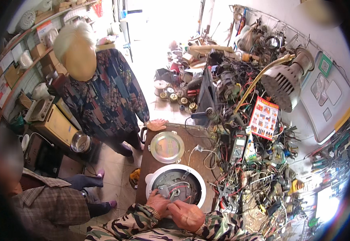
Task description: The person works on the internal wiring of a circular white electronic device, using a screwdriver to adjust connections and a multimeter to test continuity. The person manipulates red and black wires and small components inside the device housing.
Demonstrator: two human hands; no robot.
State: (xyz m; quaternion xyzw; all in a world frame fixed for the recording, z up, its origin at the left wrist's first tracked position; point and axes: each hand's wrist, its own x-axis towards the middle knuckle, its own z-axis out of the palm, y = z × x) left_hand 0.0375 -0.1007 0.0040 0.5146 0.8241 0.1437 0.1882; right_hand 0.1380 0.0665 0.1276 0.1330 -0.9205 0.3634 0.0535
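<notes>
A round white appliance (199, 181) lies upturned on the brown workbench (151, 160), its base open, with grey metal parts and red and white wires inside. My left hand (157, 203) rests on its near rim, fingers by a small metal part. My right hand (187, 215) grips a thin tool, mostly hidden, over the inner parts near a round silver fitting (175, 193). Both sleeves are camouflage-patterned. A round metal plate (167, 147) lies just beyond the appliance.
A standing person's hand (155, 125) rests on the bench's far edge. A seated person in a plaid jacket (48, 205) is at the left. Tangled wires, a multimeter (238, 147) and tools crowd the right. A grey lamp (285, 82) hangs above. Shelves line the left wall.
</notes>
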